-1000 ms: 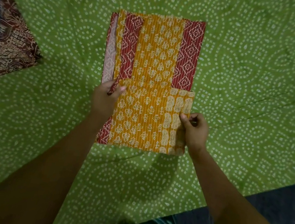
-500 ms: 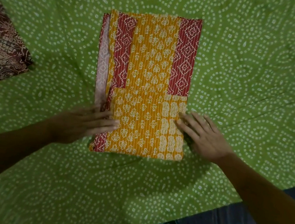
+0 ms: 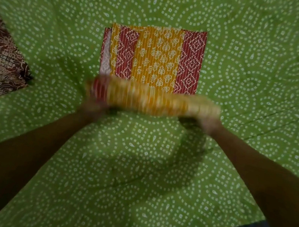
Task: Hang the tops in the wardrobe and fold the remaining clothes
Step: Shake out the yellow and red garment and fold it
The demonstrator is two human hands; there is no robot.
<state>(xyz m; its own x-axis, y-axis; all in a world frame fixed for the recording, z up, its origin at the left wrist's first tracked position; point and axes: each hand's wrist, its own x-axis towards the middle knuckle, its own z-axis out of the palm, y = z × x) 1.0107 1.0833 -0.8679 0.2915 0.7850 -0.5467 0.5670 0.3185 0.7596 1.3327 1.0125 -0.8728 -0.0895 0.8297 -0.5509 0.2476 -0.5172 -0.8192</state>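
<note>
The near end of the garment [image 3: 153, 60] is lifted off the green sheet [image 3: 254, 51] by the left hand [image 3: 94, 108] and the right hand [image 3: 208, 125]. Both are blurred; finger state cannot be told.

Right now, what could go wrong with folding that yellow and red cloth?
The yellow and red garment is half lifted: the left hand and right hand hold up its near end, which may land crooked. The layers at its left edge already sit uneven and could slip further. The green bedsheet is creased and might bunch underneath.
</note>
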